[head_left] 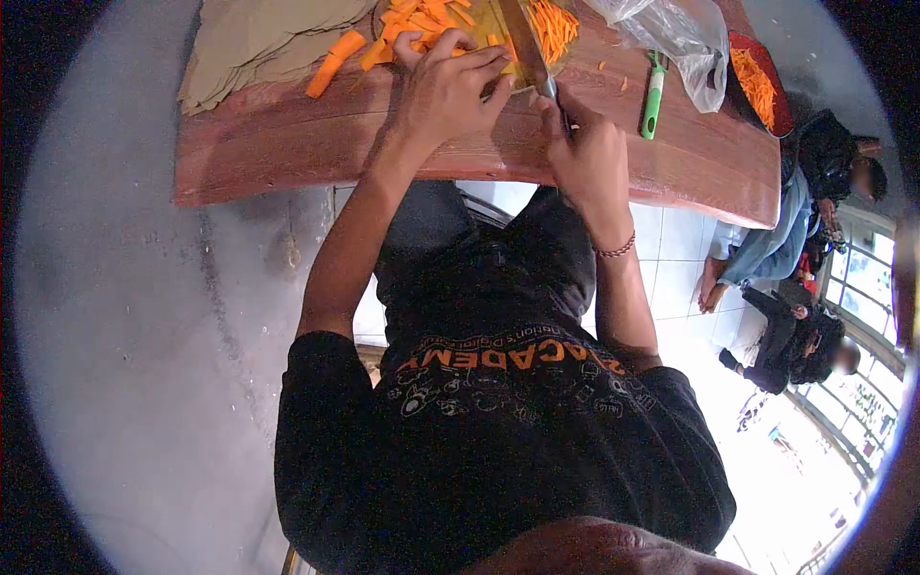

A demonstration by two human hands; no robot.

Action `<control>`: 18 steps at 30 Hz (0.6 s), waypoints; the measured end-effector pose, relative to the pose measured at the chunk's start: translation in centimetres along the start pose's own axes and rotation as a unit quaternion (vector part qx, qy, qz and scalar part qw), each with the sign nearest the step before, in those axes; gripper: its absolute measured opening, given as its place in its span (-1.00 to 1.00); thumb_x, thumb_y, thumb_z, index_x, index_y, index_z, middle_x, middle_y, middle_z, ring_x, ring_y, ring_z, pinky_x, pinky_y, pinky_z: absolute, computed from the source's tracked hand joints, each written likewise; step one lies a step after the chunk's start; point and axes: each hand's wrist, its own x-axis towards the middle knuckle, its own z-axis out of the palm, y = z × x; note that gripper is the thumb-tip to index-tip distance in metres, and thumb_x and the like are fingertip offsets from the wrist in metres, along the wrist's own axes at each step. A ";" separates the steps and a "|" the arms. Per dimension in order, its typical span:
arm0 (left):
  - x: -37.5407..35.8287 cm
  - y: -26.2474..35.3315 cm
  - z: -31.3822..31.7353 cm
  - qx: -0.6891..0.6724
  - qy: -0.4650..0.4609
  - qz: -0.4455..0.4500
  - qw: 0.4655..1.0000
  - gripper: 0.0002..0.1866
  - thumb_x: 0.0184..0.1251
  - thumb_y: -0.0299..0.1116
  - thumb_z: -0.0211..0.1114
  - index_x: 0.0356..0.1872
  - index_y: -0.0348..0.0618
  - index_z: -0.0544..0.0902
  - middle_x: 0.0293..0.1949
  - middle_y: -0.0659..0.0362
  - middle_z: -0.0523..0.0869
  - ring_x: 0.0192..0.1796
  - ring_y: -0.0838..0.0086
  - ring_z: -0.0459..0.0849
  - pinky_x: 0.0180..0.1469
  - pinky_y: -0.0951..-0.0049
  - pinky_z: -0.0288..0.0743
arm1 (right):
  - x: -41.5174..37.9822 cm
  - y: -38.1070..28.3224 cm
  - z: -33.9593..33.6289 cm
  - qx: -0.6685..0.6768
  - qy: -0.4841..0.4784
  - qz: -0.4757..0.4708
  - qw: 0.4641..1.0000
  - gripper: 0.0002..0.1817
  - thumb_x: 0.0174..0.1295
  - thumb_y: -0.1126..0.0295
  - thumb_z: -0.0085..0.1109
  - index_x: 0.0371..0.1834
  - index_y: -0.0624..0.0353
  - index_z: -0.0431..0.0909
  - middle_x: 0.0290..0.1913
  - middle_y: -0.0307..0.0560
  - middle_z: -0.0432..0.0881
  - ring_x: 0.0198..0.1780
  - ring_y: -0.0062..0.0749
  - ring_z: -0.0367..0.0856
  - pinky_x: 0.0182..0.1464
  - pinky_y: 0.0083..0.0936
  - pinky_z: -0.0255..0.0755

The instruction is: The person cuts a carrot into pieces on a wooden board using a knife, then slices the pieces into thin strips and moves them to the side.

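Note:
My right hand [592,158] is wrapped around the handle of a kitchen knife [522,38], whose blade points away from me over a yellowish cutting board [491,24]. Left of the blade, my left hand [446,91] is bent over carrot slices [422,17], its fingertips against pieces beside the knife. Thin carrot shreds [553,31] lie heaped on the blade's right side. Flat carrot pieces [335,63] rest on the wooden table left of my hand. What is under my left fingers is partly hidden.
A green-handled peeler [654,101] lies right of my right hand, near a clear plastic bag [685,43]. A dark-and-red bowl [781,91] holds shredded carrot. Brown paper [259,48] covers the table's left part. Two people [791,225] sit on the floor at right.

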 end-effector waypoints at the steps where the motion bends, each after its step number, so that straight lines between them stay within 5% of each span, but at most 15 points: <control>1: 0.0 -0.1 0.1 -0.003 0.002 0.003 1.000 -0.69 0.28 -0.05 0.34 -0.10 0.06 0.84 -0.06 0.36 0.83 0.08 0.47 0.63 0.24 -0.06 0.07 | -0.1 -0.2 0.0 0.001 -0.002 0.005 1.000 -0.70 0.37 0.25 0.13 -0.03 0.24 0.65 -0.40 0.36 0.64 -0.32 0.32 0.66 -0.29 0.05 0.55; 5: 0.0 0.0 0.2 0.001 0.014 0.007 1.000 -0.70 0.28 -0.05 0.34 -0.12 0.07 0.84 -0.06 0.36 0.84 0.06 0.46 0.62 0.25 -0.05 0.07 | -0.3 0.1 0.5 -0.006 -0.008 0.001 1.000 -0.63 0.40 0.18 0.16 0.15 0.14 0.65 -0.34 0.36 0.65 -0.24 0.26 0.68 -0.29 -0.11 0.54; 8: 0.0 -0.1 0.2 -0.005 0.008 0.003 1.000 -0.71 0.29 -0.05 0.33 -0.13 0.07 0.84 -0.06 0.36 0.84 0.05 0.46 0.62 0.26 -0.04 0.05 | -0.4 -0.7 0.6 -0.041 -0.014 0.029 0.999 -0.66 0.40 0.21 0.15 0.11 0.14 0.65 -0.33 0.36 0.65 -0.25 0.24 0.69 -0.29 -0.07 0.53; 10: 0.1 -0.1 0.4 -0.019 -0.004 0.000 1.000 -0.72 0.30 -0.04 0.33 -0.17 0.08 0.85 -0.08 0.37 0.84 0.02 0.45 0.62 0.22 -0.06 0.06 | -0.4 -1.1 0.7 -0.056 -0.003 -0.004 0.998 -0.72 0.35 0.28 0.12 -0.08 0.29 0.61 -0.41 0.35 0.66 -0.36 0.27 0.69 -0.32 0.03 0.57; 18: 0.1 -0.3 0.3 -0.013 -0.007 0.029 0.999 -0.74 0.21 -0.09 0.36 -0.18 0.10 0.85 -0.07 0.44 0.83 -0.08 0.46 0.56 0.07 -0.06 0.08 | 3.5 -0.6 2.1 -0.111 -0.017 -0.035 0.993 -0.72 0.30 0.30 0.19 -0.23 0.38 0.63 -0.47 0.32 0.66 -0.36 0.22 0.72 -0.32 -0.01 0.61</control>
